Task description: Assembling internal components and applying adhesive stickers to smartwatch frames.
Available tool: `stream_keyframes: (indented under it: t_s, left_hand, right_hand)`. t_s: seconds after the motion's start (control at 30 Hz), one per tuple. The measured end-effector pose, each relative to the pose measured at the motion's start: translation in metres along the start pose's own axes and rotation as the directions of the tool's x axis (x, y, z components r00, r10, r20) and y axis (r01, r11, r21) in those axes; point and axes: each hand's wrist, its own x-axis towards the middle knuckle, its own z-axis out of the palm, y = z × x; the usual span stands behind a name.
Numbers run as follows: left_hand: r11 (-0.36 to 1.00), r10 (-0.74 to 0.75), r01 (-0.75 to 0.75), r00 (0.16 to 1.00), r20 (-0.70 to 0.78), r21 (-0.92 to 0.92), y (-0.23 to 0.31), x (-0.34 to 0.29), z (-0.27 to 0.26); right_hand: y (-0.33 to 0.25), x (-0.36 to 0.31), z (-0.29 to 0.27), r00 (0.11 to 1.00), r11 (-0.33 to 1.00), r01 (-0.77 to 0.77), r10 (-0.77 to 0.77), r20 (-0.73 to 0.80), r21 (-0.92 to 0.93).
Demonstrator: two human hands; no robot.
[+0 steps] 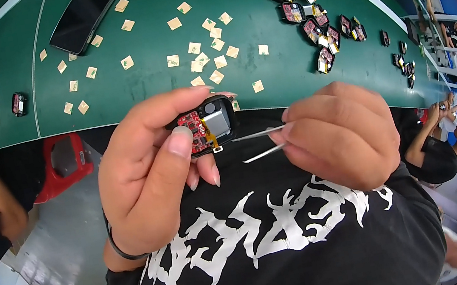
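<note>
My left hand [144,162] grips a small black device casing [229,109] with its inside facing up. Its thumb presses on the red circuit board [198,132]; beside that board sit a silver battery [216,124] and a yellow flex strip [212,140] with a small tip hanging over the casing's lower edge. In my right hand [342,135] is a pair of metal tweezers [257,134], pinched between thumb and fingers. The tweezers' tips are apart; the upper one lies close to the casing's lower right edge. Whether it touches cannot be made out.
Many square beige adhesive pads [194,48] lie scattered over the green table [112,95]. A dark phone-like slab [84,18] rests at the far left. Similar open casings [313,32] form a row on the right. Other people sit at both sides, near a red stool [66,166].
</note>
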Motion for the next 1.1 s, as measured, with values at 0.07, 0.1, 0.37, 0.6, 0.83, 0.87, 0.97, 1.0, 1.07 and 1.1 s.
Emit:
stream_keyframes:
  t_s: [0.07, 0.1, 0.37, 0.6, 0.83, 0.87, 0.97, 1.0, 1.07, 1.1]
  left_hand:
    - [1.000, 0.010, -0.010, 1.000, 0.012, 0.000, 0.000, -0.001, 0.000]
    - [1.000, 0.011, -0.011, 1.000, 0.012, 0.000, 0.000, -0.002, 0.000]
    - [1.000, 0.023, -0.022, 0.999, 0.032, -0.021, -0.004, -0.007, 0.000]
    - [0.998, 0.003, -0.002, 1.000, 0.010, -0.067, -0.005, -0.010, -0.002]
    - [0.997, -0.032, 0.035, 0.999, 0.042, -0.067, -0.005, -0.008, -0.002]
    - [0.998, -0.028, 0.031, 0.999, 0.045, -0.062, -0.005, -0.008, -0.002]
    - [0.998, -0.012, 0.014, 0.999, 0.031, -0.059, -0.006, -0.006, -0.002]
    - [0.998, -0.013, 0.015, 0.999, 0.032, -0.058, -0.006, -0.006, -0.001]
    - [0.993, -0.013, 0.018, 0.999, 0.046, -0.112, -0.005, -0.006, 0.001]
    - [0.994, -0.015, 0.020, 0.999, 0.044, -0.111, -0.006, -0.007, 0.002]
  right_hand:
    - [-0.007, 0.010, -0.003, 0.997, 0.999, -0.040, 0.038, 0.073, 0.024]
    - [-0.007, 0.011, -0.001, 0.999, 1.000, -0.006, 0.006, 0.053, -0.007]
    - [-0.009, 0.015, 0.013, 0.993, 0.991, 0.109, -0.105, 0.055, -0.082]
    - [-0.009, 0.016, 0.016, 0.992, 0.991, 0.126, -0.125, 0.017, -0.046]
    - [-0.006, 0.015, 0.016, 0.989, 0.989, 0.147, -0.147, 0.020, -0.033]
    - [-0.007, 0.016, 0.017, 0.989, 0.989, 0.147, -0.146, 0.020, -0.034]
    - [-0.009, 0.015, 0.021, 0.991, 0.989, 0.128, -0.130, -0.015, -0.076]
    - [-0.009, 0.015, 0.022, 0.992, 0.991, 0.121, -0.124, -0.031, -0.062]
    - [-0.009, 0.014, 0.023, 0.992, 0.992, 0.114, -0.116, -0.050, -0.045]
    - [-0.010, 0.013, 0.023, 0.993, 0.994, 0.112, -0.112, -0.028, -0.002]
